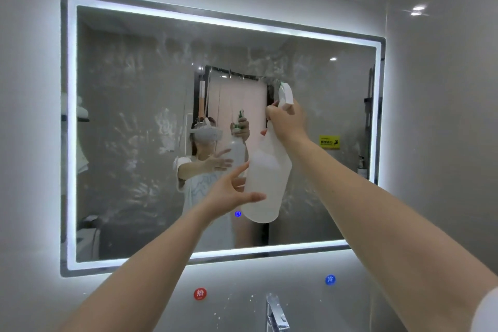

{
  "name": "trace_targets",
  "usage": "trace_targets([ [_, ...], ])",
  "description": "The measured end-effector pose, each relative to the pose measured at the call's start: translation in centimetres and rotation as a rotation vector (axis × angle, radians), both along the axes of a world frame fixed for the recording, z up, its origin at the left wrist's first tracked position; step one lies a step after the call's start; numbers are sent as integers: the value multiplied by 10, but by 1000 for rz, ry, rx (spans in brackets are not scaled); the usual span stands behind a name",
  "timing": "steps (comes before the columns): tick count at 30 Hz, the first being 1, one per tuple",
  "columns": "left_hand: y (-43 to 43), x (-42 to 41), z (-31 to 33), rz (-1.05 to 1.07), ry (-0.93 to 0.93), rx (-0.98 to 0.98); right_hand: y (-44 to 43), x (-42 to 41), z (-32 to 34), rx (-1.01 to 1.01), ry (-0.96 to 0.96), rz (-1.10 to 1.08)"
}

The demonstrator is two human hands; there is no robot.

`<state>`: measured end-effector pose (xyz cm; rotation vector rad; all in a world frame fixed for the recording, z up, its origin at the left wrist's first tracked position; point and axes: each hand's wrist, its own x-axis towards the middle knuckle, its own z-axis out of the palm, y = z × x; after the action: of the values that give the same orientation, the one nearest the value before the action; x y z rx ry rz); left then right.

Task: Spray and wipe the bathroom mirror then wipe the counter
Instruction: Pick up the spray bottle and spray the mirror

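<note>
One view only: a wide-angle camera on the person's head, standing near the wall (436, 129) and facing it. The mirror (129, 159) fills most of the frame; its edges are bowed by the lens and its right end looks smaller than its left. Both arms enter from the bottom edge. Left hand (229, 191) and right hand (287, 121) with spray bottle (266, 183) land mid-frame. Faucet (275, 312) is cut off at the bottom. Headset (207, 134) shows in the reflection, left of centre.

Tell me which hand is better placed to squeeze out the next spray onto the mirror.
Right. The right hand has its grip on the spray bottle at the trigger, nozzle facing the mirror. The left hand is open beside the bottle's body, away from the trigger.
</note>
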<state>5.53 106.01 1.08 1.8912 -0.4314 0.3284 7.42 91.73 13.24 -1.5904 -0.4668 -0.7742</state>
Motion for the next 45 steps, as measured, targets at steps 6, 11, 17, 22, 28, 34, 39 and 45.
trace_targets([
  [6,-27,4,-2,5,-18,-10,-24,0,2,-3,4,-10],
  [11,-42,13,-10,3,-11,8,-42,2,-7,-43,-14,-58],
  [17,-61,17,-3,-19,-22,17,-60,0,-2,-7,46,-48],
  [22,-80,23,-12,-42,-16,24,-75,-2,-11,-25,29,-89],
  [28,-94,31,-10,-55,-1,73,-99,-5,-13,-3,38,-160],
  [34,-118,31,-9,-85,-11,72,-122,-12,-11,1,61,-148],
  [39,-140,29,-8,-133,-26,80,-143,-18,-10,-21,92,-188],
  [45,-155,32,-7,-159,-24,103,-160,-25,-11,4,92,-220],
])
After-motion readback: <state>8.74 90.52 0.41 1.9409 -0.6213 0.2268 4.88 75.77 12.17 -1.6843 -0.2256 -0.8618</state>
